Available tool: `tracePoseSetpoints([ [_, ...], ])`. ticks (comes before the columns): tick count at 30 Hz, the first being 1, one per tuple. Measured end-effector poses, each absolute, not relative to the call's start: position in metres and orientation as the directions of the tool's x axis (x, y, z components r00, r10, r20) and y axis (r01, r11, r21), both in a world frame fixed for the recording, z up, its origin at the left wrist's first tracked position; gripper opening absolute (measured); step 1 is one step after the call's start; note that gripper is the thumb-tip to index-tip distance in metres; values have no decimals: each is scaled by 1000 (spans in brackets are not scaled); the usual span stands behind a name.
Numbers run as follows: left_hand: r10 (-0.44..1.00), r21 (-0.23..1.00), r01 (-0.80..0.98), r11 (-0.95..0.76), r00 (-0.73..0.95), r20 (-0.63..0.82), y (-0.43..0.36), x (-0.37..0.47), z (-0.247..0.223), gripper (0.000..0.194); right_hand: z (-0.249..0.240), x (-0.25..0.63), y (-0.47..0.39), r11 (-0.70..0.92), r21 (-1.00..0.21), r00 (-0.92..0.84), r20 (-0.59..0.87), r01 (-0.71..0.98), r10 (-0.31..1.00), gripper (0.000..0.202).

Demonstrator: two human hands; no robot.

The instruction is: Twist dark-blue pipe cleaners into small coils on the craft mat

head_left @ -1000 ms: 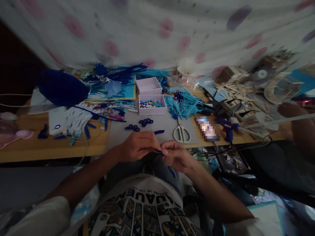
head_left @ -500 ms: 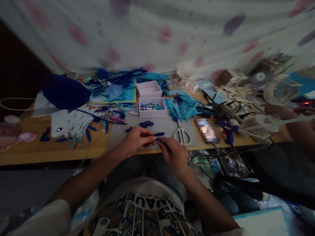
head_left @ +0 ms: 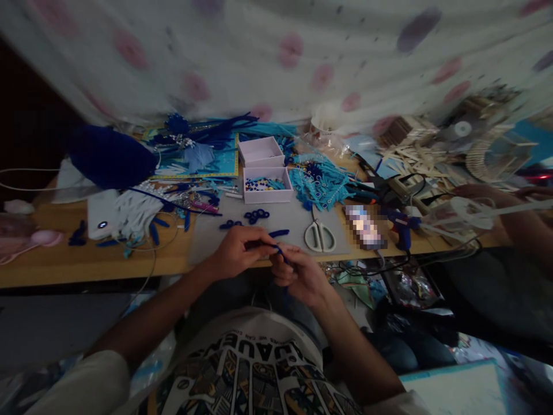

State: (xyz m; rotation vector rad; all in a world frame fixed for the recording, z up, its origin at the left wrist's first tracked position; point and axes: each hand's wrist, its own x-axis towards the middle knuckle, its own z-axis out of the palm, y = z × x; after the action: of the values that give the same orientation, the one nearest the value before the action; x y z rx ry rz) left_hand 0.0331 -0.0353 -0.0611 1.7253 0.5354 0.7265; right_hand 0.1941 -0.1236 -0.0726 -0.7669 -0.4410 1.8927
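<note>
My left hand (head_left: 242, 249) pinches one end of a dark blue fuzzy strip (head_left: 280, 251) above the table's front edge. Close beside it, my right hand (head_left: 300, 271) is closed on the same strip, and part of the strip hangs below the fingers. Just beyond my fingertips a short blue piece (head_left: 279, 233) lies on the grey mat (head_left: 207, 242). Blue looped pieces (head_left: 256, 215) rest farther back on the mat. White-handled scissors (head_left: 319, 237) lie to the right of my hands.
An open box (head_left: 268, 197) of beads stands behind the mat, with a pile of light blue pieces (head_left: 322, 181) beside it. Right of the mat are a phone (head_left: 365, 226) and a blue glue gun (head_left: 404, 227). Another person's arm (head_left: 522, 230) reaches in at far right.
My right hand has turned so its fingers curl upward around the strip, and it sits slightly lower. The short blue piece beyond my fingertips shows more fully. The view has shifted slightly.
</note>
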Motion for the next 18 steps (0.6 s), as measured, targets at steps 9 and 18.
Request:
tracePoseSetpoints([
  [9, 761, 920, 20, 391, 555, -335, -42, 41, -58, 31, -86, 194, -134, 124, -863, 317, 309, 489, 897, 21],
  [18, 768, 960, 88, 267, 582, -267, -40, 40, -54, 30, -87, 197, -129, 268, -636, 87, 469, 723, 879, 20],
])
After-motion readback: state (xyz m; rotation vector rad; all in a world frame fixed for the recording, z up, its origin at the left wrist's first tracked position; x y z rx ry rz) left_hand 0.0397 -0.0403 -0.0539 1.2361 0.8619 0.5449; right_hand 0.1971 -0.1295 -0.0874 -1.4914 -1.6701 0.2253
